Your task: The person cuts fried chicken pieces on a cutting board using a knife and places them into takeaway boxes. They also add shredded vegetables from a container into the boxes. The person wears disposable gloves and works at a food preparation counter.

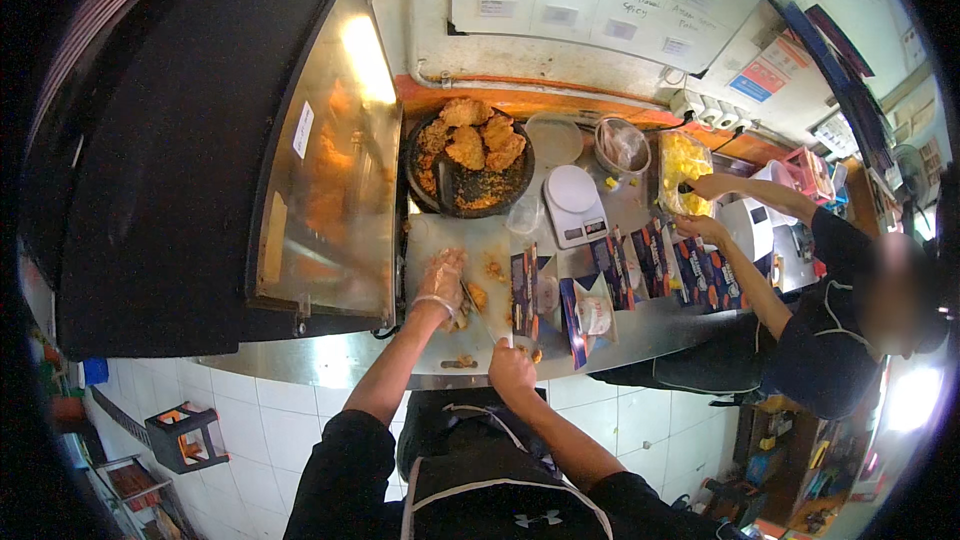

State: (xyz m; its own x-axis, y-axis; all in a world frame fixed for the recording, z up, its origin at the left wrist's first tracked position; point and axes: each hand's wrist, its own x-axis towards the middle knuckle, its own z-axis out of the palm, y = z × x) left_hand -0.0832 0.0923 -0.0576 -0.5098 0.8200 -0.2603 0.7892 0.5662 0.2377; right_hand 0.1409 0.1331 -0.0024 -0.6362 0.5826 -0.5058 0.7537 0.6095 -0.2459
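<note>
My left hand [441, 277], in a clear plastic glove, rests low over the white cutting board [491, 236]. Its fingers hide whatever lies beneath them. In my right hand [514, 371], near the board's front edge, is the handle of a knife [480, 313]. The narrow blade slants up and left to beside my gloved hand. A cut piece of fried chicken [477, 294] lies against the blade's right side, with crumbs [493, 268] farther up the board. Behind the board, a dark round stone mortar [517, 187] holds several breaded fried chicken pieces [466, 146] and loose crumbs.
A glass-fronted warming cabinet [330, 187] borders the board on the left. Printed food boxes [525, 292] line the counter to the right, below a white kitchen scale [574, 199]. A co-worker's hands [701, 225] are at a container of yellow food [682, 154].
</note>
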